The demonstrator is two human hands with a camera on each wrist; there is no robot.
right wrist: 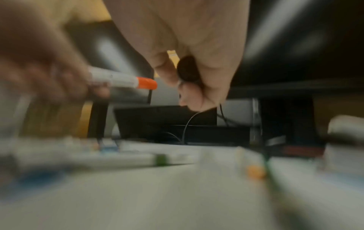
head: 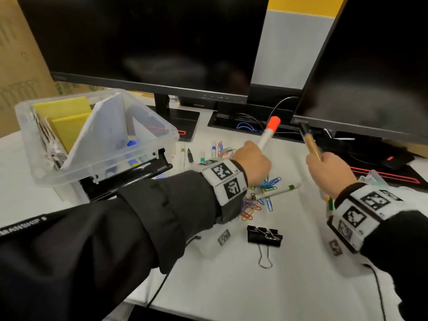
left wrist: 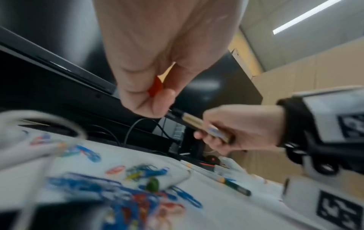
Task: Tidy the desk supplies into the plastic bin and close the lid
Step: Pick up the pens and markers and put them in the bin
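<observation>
Plastic bin [head: 148, 144] sits at the table's [head: 231, 286] far left, lid off, tilted, its near edge propped on a black object. Inside: yellow pads [head: 62, 107], white sheets, a few pens.

Left hand [head: 252, 163] raised above the table, fingers [left wrist: 161, 107] curled tight round an orange-capped marker [head: 269, 130]; cap points up and away toward the monitors [head: 148, 42].

Right hand [head: 328, 172] also raised, well apart from the left, fingers [left wrist: 208, 138] wrapped round a tan pen [head: 311, 142] with a black tip (blurred in the head view; the left wrist view shows the grip more clearly).

On the table under and between the hands: a scatter of coloured paper clips [head: 252, 205], a white marker with green cap [head: 278, 189], a black binder clip [head: 264, 236] nearer the person. More pens [head: 190, 155] lie just right of the bin.

Right wrist view heavily blurred; little detail there beyond the curled fingers.
</observation>
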